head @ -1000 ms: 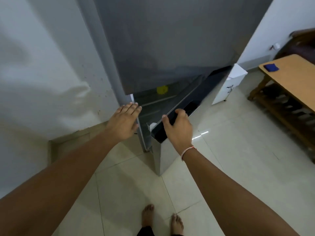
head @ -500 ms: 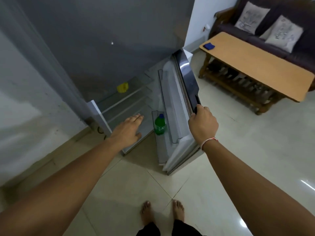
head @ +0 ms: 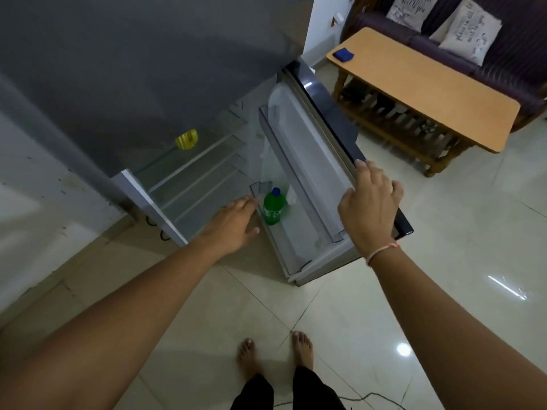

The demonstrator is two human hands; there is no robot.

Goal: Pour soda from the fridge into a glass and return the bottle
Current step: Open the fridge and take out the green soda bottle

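Observation:
The grey fridge [head: 148, 69] stands ahead with its lower door [head: 334, 134] swung wide open. A green soda bottle [head: 273, 208] with a blue cap stands upright in the door's bottom rack. My left hand [head: 232, 224] is open, fingers spread, just left of the bottle and not touching it. My right hand [head: 370, 202] rests on the top outer edge of the door, fingers curled over it. No glass is in view.
Inside the fridge are bare glass shelves and a small yellow object [head: 186, 139]. A wooden coffee table [head: 429, 84] with a blue cloth [head: 343, 54] stands to the right, a dark sofa with cushions [head: 470, 28] behind it. My bare feet are on the tiled floor [head: 458, 261].
The door has swung from nearly closed to wide open under my right hand, showing the bottle. My left hand has moved from the fridge body toward the bottle.

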